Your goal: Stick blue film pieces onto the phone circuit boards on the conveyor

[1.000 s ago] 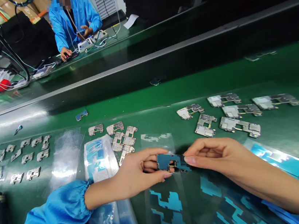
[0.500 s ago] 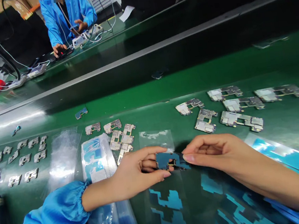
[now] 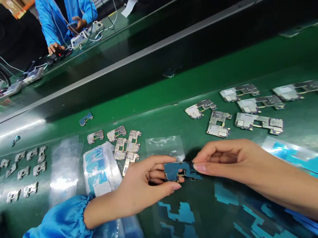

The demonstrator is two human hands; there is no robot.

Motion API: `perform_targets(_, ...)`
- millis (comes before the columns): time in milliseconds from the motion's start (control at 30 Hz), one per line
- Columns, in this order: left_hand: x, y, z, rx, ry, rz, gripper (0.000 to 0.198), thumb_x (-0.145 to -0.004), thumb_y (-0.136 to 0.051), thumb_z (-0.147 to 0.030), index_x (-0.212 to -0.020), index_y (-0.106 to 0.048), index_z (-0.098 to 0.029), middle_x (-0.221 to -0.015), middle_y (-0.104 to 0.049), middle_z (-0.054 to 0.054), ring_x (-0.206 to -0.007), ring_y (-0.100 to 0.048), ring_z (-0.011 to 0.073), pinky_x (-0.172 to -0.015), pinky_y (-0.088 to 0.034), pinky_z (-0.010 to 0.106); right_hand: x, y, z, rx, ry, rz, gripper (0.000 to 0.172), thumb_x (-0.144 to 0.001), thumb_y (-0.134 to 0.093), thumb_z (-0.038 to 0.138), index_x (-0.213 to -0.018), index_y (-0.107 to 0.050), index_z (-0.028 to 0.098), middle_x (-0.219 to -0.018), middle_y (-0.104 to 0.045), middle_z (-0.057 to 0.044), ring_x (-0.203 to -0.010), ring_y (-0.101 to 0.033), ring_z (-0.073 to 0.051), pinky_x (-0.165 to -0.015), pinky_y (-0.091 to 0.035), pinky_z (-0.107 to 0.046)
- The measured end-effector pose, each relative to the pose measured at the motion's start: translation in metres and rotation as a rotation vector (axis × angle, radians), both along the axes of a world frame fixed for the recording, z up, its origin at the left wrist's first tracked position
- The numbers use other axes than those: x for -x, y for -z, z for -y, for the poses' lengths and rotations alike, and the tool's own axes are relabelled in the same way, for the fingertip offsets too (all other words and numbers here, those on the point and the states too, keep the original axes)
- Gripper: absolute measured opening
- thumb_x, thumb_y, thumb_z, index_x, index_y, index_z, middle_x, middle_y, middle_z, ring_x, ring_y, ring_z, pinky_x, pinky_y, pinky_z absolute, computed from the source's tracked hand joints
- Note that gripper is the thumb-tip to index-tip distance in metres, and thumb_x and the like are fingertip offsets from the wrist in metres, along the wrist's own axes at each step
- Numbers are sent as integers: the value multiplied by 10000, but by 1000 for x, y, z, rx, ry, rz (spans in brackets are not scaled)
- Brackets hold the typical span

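Left hand (image 3: 140, 184) gripping blue-faced board (image 3: 171, 171), right hand (image 3: 230, 160) pinching at its end, white label (image 3: 102, 188) unreadable

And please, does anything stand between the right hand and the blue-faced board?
Nothing visible does: the right hand pinches at the right end of the blue-faced board, and the left hand, holding the other end, leaves that end uncovered.

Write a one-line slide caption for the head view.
Left hand holding a blue-faced circuit board, right hand pinching at its end, above a green table with silvery boards beyond.
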State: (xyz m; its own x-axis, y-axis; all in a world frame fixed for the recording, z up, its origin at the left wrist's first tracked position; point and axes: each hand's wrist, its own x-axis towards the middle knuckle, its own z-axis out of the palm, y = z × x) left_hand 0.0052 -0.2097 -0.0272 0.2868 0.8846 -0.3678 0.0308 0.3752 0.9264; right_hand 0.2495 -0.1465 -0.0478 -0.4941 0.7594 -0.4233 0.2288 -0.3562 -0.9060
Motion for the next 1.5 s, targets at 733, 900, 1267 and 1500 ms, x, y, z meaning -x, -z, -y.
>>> perform_targets(733, 4, -7, -3, 11, 16, 206, 294, -1048, -594, -347, -1261, -692, -169, -1002, -813, 88, -839, -785, 129, -778, -651, 219, 6, -24, 0, 106, -5, -24, 284, -728, -872, 493, -764, -766, 233, -817, -816, -57, -745, -741, -208, -654, -543, -268)
perform_targets(900, 2, -6, -4, 16, 3, 240, 250, -1044, -607, -313, -1224, -711, -174, -992, -811, 77, -889, -786, 137, -772, -659, 213, 1, -9, 0, 91, -50, -36, 246, -746, -863, 475, -786, -781, 247, -840, -820, -46, -780, -741, -198, -672, -530, -253)
perform_targets(1267, 1, -6, -7, 28, 3, 274, 210, -1031, -629, -288, -1170, -723, -161, -973, -805, 77, -876, -781, 140, -729, -653, 206, 5, -14, 0, 79, -34, -45, 249, -742, -853, 468, -784, -767, 237, -806, -806, -41, -754, -701, -182, -647, -491, -253)
perform_targets(1500, 2, -5, -9, 74, -16, 298, 206, -1008, -669, -305, -1142, -745, -168, -968, -808, 72, -857, -784, 150, -702, -663, 221, 3, -9, 5, 25, -42, 15, 286, -828, -766, 519, -796, -729, 237, -782, -757, -19, -738, -662, -168, -637, -460, -268)
